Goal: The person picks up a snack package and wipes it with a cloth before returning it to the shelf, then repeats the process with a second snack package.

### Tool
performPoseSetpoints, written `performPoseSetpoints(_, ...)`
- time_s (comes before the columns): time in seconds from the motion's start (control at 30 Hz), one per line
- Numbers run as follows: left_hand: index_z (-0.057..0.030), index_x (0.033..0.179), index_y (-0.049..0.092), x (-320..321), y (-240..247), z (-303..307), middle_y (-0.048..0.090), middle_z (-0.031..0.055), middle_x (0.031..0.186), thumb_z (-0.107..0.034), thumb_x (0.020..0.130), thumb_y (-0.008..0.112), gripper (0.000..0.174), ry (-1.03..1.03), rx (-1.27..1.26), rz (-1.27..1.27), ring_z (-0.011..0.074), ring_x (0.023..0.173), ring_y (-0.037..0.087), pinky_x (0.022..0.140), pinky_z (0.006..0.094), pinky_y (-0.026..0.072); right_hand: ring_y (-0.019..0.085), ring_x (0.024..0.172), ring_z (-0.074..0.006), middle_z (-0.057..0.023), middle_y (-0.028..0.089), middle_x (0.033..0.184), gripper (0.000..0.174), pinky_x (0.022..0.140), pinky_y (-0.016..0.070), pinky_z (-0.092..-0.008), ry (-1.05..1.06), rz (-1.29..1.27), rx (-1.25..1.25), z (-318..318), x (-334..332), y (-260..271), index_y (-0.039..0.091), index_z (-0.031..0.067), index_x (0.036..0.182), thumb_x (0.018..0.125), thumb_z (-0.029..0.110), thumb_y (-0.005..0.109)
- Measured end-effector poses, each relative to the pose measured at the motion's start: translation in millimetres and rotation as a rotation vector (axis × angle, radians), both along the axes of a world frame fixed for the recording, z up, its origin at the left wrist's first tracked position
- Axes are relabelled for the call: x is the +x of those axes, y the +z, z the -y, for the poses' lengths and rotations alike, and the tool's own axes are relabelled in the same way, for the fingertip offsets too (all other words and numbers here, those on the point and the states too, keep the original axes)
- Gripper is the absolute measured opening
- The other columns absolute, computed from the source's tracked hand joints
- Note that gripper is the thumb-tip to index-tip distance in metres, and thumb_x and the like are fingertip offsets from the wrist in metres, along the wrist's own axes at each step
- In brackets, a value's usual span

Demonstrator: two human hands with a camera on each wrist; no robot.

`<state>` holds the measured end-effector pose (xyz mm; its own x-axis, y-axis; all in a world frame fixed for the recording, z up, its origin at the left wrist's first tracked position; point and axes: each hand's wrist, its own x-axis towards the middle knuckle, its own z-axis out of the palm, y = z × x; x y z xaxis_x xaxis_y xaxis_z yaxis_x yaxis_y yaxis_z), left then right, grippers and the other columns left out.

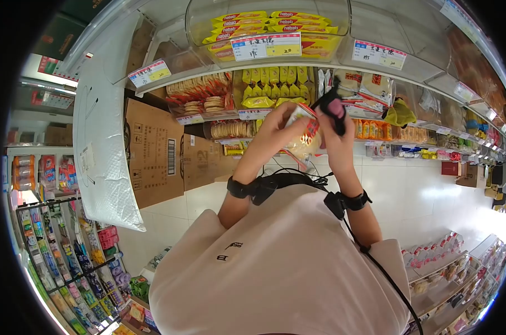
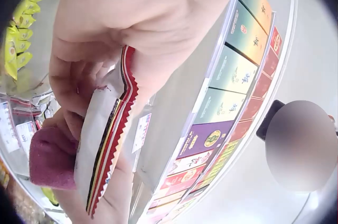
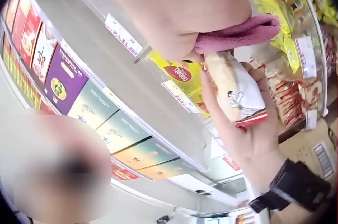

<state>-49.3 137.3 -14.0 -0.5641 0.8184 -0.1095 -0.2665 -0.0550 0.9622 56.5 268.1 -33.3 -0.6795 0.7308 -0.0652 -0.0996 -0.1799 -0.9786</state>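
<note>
A small white packet with a red striped edge (image 1: pixel 304 124) (image 2: pixel 101 139) (image 3: pixel 240 93) is between the two hands in front of the shelves. The left hand (image 1: pixel 273 133) (image 2: pixel 121 18) (image 3: pixel 251 137) grips it, fingers curled round one side. In the right hand (image 1: pixel 339 146) (image 3: pixel 182 10) is a folded pink cloth (image 1: pixel 335 108) (image 2: pixel 52 158) (image 3: pixel 237 34), with a black piece beside it in the head view. The cloth lies against the packet's upper end in the right wrist view; whether the right fingertips also pinch the packet is hidden.
Shelves ahead hold yellow wafer packs (image 1: pixel 270 28), round biscuits (image 1: pixel 200 92) and small yellow bags (image 1: pixel 272 84), with price labels (image 1: pixel 266 47) along the edge. Cardboard boxes (image 1: pixel 155 151) and a white padded sheet (image 1: pixel 105 151) stand on the left. A cable (image 1: pixel 384 273) hangs by the right arm.
</note>
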Motion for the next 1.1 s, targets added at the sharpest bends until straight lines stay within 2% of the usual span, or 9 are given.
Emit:
performPoseSetpoints(0.07, -0.0018, 0.128, 0.057, 2, 1, -2, 0.066, 0.0031, 0.109, -0.023, 0.101, 0.062, 0.035, 0.082, 0.005, 0.078, 0.0061, 0.098, 0.06, 0.084, 0.0232, 0.0494, 0.059, 0.085, -0.0078, -0.0004, 0.067, 0.097, 0.019, 0.077, 0.0486, -0.0246, -0.123, -0.061, 0.231, -5, -3, -3, 0.063, 0.0017, 0.111, 0.095, 0.012, 0.068)
performPoseSetpoints(0.2, -0.0013, 0.129, 0.059, 11, 6, -16, 0.067, 0.004, 0.11, -0.029, 0.105, 0.055, 0.037, 0.31, 0.14, 0.228, 0.0072, 0.096, 0.061, 0.085, 0.0223, 0.0486, 0.059, 0.117, -0.0334, -0.0187, 0.061, 0.127, 0.032, 0.101, 0.0449, -0.0409, -0.074, -0.136, 0.951, 10, -6, 27, 0.06, -0.0053, 0.114, 0.084, 0.002, 0.067)
performPoseSetpoints(0.27, -0.0016, 0.13, 0.06, 12, 8, -20, 0.068, 0.0044, 0.113, -0.029, 0.107, 0.051, 0.037, 0.345, 0.205, 0.279, 0.0082, 0.099, 0.062, 0.087, 0.0229, 0.0488, 0.044, 0.136, -0.0448, -0.0242, 0.052, 0.139, 0.045, 0.11, 0.037, -0.0479, 0.09, -0.046, 1.187, 23, -7, 30, 0.056, -0.0101, 0.122, 0.08, 0.003, 0.067)
performPoseSetpoints(0.43, -0.0038, 0.131, 0.06, 16, 7, -23, 0.066, 0.0038, 0.117, -0.031, 0.109, 0.044, 0.038, 0.381, 0.282, 0.374, 0.0095, 0.102, 0.062, 0.091, 0.0256, 0.049, 0.045, 0.136, -0.0452, -0.0242, 0.058, 0.131, 0.042, 0.113, 0.035, -0.0524, 0.036, -0.068, 1.003, 18, -23, 7, 0.06, -0.0093, 0.119, 0.084, 0.011, 0.067)
performPoseSetpoints(0.6, -0.0067, 0.13, 0.06, 11, -11, -16, 0.066, 0.0051, 0.118, -0.051, 0.106, 0.04, 0.054, 0.32, 0.43, 0.609, 0.0156, 0.108, 0.064, 0.095, 0.0287, 0.0492, 0.049, 0.133, -0.0414, -0.0223, 0.059, 0.129, 0.033, 0.112, 0.0399, -0.0488, 0.076, -0.058, 1.223, 39, -21, 23, 0.062, -0.0079, 0.111, 0.085, 0.011, 0.067)
performPoseSetpoints(0.77, -0.0097, 0.147, 0.045, 17, 22, -12, 0.053, 0.0058, 0.14, -0.063, 0.104, 0.032, 0.07, 0.292, 0.234, 0.296, 0.0165, 0.134, 0.046, 0.113, 0.034, 0.0337, 0.051, 0.13, -0.0431, -0.022, 0.063, 0.124, 0.03, 0.108, 0.0423, -0.0497, 0.059, -0.114, 1.087, 14, -32, 23, 0.063, -0.0078, 0.109, 0.085, 0.01, 0.067)
performPoseSetpoints(0.9, -0.0118, 0.137, 0.053, 24, 18, -15, 0.061, 0.0033, 0.13, -0.062, 0.104, 0.033, 0.064, 0.309, 0.16, 0.463, 0.015, 0.122, 0.056, 0.103, 0.0319, 0.0435, 0.052, 0.129, -0.0429, -0.0214, 0.064, 0.12, 0.027, 0.109, 0.0404, -0.0518, 0.038, -0.088, 1.178, 20, -29, 29, 0.065, -0.0063, 0.105, 0.085, 0.012, 0.066)
performPoseSetpoints(1.0, -0.0116, 0.137, 0.054, 25, 30, -13, 0.062, 0.002, 0.127, -0.064, 0.103, 0.034, 0.066, 0.258, 0.35, 0.487, 0.0133, 0.117, 0.058, 0.099, 0.0296, 0.0458, 0.053, 0.129, -0.0403, -0.0192, 0.064, 0.117, 0.027, 0.111, 0.0375, -0.0535, 0.08, -0.117, 1.249, 30, -28, 39, 0.066, -0.0053, 0.104, 0.085, 0.014, 0.064)
performPoseSetpoints(1.1, -0.0096, 0.136, 0.054, 28, 26, -16, 0.061, 0.0023, 0.126, -0.065, 0.103, 0.033, 0.068, 0.282, 0.273, 0.485, 0.0141, 0.121, 0.055, 0.104, 0.0314, 0.0417, 0.05, 0.132, -0.0405, -0.0194, 0.063, 0.121, 0.029, 0.113, 0.0351, -0.0528, 0.103, -0.11, 1.161, 11, -32, 27, 0.065, -0.0051, 0.109, 0.089, 0.016, 0.062)
